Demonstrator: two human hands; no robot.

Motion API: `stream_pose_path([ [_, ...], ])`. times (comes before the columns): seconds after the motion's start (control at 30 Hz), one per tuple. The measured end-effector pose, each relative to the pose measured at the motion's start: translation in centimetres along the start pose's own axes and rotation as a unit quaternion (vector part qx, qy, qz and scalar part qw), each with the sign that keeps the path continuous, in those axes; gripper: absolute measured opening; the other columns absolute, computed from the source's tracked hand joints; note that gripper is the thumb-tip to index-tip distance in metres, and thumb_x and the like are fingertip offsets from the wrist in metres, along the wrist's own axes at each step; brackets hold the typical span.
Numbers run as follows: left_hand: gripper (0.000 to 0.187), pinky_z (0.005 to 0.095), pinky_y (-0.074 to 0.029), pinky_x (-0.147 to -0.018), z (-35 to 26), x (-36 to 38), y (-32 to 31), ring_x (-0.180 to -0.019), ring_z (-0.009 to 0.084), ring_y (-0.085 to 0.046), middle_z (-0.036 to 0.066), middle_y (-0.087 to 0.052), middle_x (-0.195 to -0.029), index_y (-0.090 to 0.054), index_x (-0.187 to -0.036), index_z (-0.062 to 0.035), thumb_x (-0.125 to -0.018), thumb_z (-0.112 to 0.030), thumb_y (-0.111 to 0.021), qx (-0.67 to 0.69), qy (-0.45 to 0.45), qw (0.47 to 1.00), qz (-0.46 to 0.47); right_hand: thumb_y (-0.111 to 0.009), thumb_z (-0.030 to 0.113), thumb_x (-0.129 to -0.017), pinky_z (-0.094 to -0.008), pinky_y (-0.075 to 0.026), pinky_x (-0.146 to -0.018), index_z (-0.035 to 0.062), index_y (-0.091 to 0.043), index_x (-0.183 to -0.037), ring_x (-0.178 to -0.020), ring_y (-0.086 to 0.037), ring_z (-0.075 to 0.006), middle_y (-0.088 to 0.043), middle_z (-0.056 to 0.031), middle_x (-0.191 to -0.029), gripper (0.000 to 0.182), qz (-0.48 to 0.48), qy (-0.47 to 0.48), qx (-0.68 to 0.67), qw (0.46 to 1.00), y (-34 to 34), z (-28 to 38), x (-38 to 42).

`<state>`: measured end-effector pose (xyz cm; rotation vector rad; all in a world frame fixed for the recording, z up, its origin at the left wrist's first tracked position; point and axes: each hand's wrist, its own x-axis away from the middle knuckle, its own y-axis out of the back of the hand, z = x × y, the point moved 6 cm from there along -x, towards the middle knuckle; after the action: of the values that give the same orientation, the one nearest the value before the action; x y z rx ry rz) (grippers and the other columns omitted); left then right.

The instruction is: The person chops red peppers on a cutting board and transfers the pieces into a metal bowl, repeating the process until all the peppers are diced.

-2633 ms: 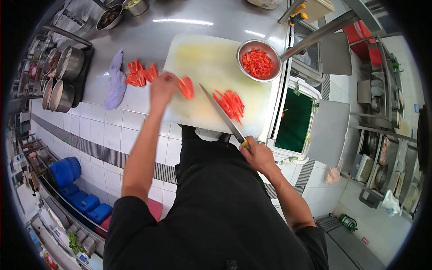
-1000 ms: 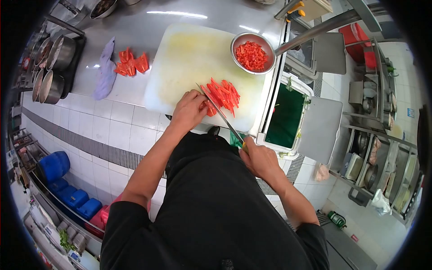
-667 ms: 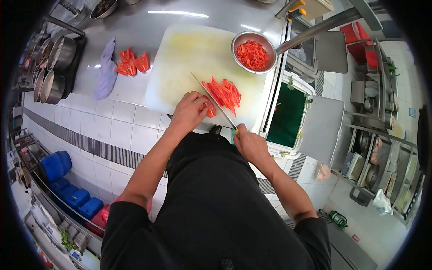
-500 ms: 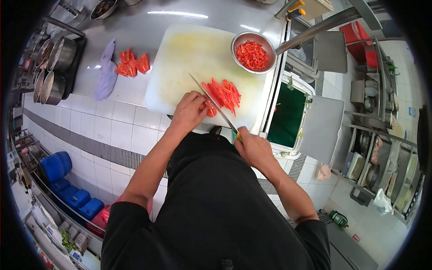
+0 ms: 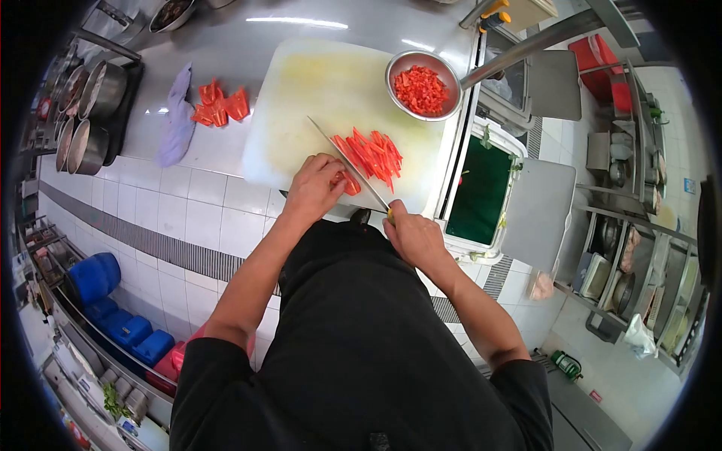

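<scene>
- Head view: the left hand (image 5: 316, 186) has its fingers bent and bunched on a glossy red piece of vegetable, probably pepper (image 5: 351, 185), near the close edge of a white plastic cutting board (image 5: 301, 94).
- The right hand (image 5: 417, 234) has its fingers wrapped around the handle of a long, narrow steel knife (image 5: 347, 161), whose blade lies between the held piece and a heap of thin red strips (image 5: 378, 155).
- The piece should be light, crisp yet bendable, and slippery where wet; curled fingertips pressing from above, back from the edge, seem the safest hold.
- The knife is likely stiff and fairly light, best held by its handle.
- Hidden: the left thumb, most of the piece beneath the fingers, and most of the handle.
- Whether the blade touches the piece is hard to make out.
</scene>
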<state>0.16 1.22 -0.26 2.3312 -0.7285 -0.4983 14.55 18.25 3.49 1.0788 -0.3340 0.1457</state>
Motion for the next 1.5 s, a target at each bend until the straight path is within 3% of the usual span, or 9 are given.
stream_pose_path([
  [0.1,0.023,0.0427,-0.054,-0.091,0.2,-0.1,0.2,-0.103,0.0333,-0.065,0.013,-0.066,-0.109,-0.071,-0.106,-0.002,-0.085,-0.008,-0.079,-0.005,0.004,1.0,-0.009,-0.061,0.026,-0.103,-0.058,-0.055,-0.064,0.0037,-0.051,-0.109,-0.067,-0.07,-0.0458,-0.069,-0.0225,-0.071,0.025,0.011,0.019,-0.003,1.0,1.8,1.2,0.6],
  [0.17,0.023,0.0426,-0.055,-0.09,0.2,-0.3,0.2,-0.102,0.0335,-0.065,0.013,-0.066,-0.11,-0.07,-0.105,-0.0018,-0.084,-0.007,-0.079,-0.007,0.005,1.0,-0.012,-0.063,0.03,-0.103,-0.0588,-0.053,-0.066,0.0044,-0.05,-0.112,-0.068,-0.069,-0.0468,-0.069,-0.0229,-0.071,0.03,0.075,-0.026,-0.006,0.997,2.0,0.6,2.9],
  [0.3,0.023,0.0423,-0.055,-0.089,0.2,-0.3,0.2,-0.101,0.0335,-0.065,0.013,-0.066,-0.11,-0.07,-0.104,-0.0015,-0.084,-0.007,-0.079,-0.007,0.0,1.0,-0.01,-0.063,0.029,-0.102,-0.0581,-0.053,-0.065,0.0045,-0.05,-0.112,-0.067,-0.069,-0.0464,-0.069,-0.0225,-0.07,0.029,0.079,-0.049,0.009,0.996,1.0,-0.3,4.6],
  [0.47,0.022,0.0417,-0.055,-0.091,0.0,0.1,0.6,-0.102,0.0324,-0.066,0.012,-0.067,-0.11,-0.073,-0.104,-0.0021,-0.084,-0.006,-0.079,0.0,-0.014,1.0,0.001,-0.063,0.026,-0.103,-0.0567,-0.054,-0.063,0.0045,-0.05,-0.111,-0.066,-0.069,-0.0454,-0.068,-0.0219,-0.069,0.027,-0.012,-0.003,0.005,1.0,-1.6,-0.5,1.0],
  [0.63,0.021,0.0397,-0.057,-0.088,0.6,0.4,0.5,-0.101,0.0306,-0.067,0.011,-0.067,-0.112,-0.074,-0.104,-0.0021,-0.084,-0.005,-0.079,-0.002,-0.012,1.0,-0.019,-0.062,0.028,-0.103,-0.059,-0.055,-0.064,0.0039,-0.051,-0.11,-0.065,-0.07,-0.0457,-0.069,-0.0215,-0.069,0.027,0.001,0.025,-0.006,1.0,1.1,1.2,0.5],
  [0.8,0.02,0.0386,-0.058,-0.085,0.6,0.1,0.1,-0.1,0.0284,-0.068,0.011,-0.066,-0.112,-0.074,-0.103,-0.0014,-0.084,-0.003,-0.079,0.012,0.001,1.0,-0.028,-0.062,0.029,-0.103,-0.059,-0.055,-0.065,0.0044,-0.052,-0.111,-0.069,-0.071,-0.0462,-0.071,-0.0229,-0.073,0.027,0.071,-0.037,0.006,0.997,2.1,0.5,4.7],
  [1.0,0.018,0.0386,-0.058,-0.084,0.2,0.4,0.5,-0.101,0.028,-0.068,0.01,-0.065,-0.11,-0.076,-0.102,-0.0013,-0.084,-0.002,-0.079,0.005,-0.016,0.999,-0.047,-0.062,0.028,-0.102,-0.0562,-0.056,-0.063,0.0042,-0.052,-0.109,-0.068,-0.071,-0.0451,-0.07,-0.0226,-0.07,0.027,-0.004,-0.019,0.008,1.0,-1.9,-0.4,1.5],
  [1.3,0.015,0.0397,-0.057,-0.086,0.2,0.3,0.0,-0.096,0.0278,-0.067,0.009,-0.062,-0.105,-0.076,-0.097,-0.0011,-0.082,-0.002,-0.08,0.017,0.026,0.998,-0.052,-0.062,0.028,-0.103,-0.0564,-0.056,-0.064,0.0041,-0.052,-0.108,-0.068,-0.071,-0.0448,-0.07,-0.0222,-0.071,0.026,0.059,-0.016,0.017,0.998,2.3,0.8,3.8],
  [1.5,0.016,0.0398,-0.057,-0.086,0.3,0.4,0.0,-0.097,0.0278,-0.066,0.008,-0.062,-0.105,-0.077,-0.097,-0.0026,-0.081,-0.003,-0.08,0.017,-0.001,0.998,-0.062,-0.063,0.027,-0.102,-0.056,-0.056,-0.064,0.004,-0.051,-0.108,-0.069,-0.071,-0.0444,-0.07,-0.0217,-0.072,0.026,0.017,-0.027,0.016,0.999,-1.3,-0.8,1.9],
])
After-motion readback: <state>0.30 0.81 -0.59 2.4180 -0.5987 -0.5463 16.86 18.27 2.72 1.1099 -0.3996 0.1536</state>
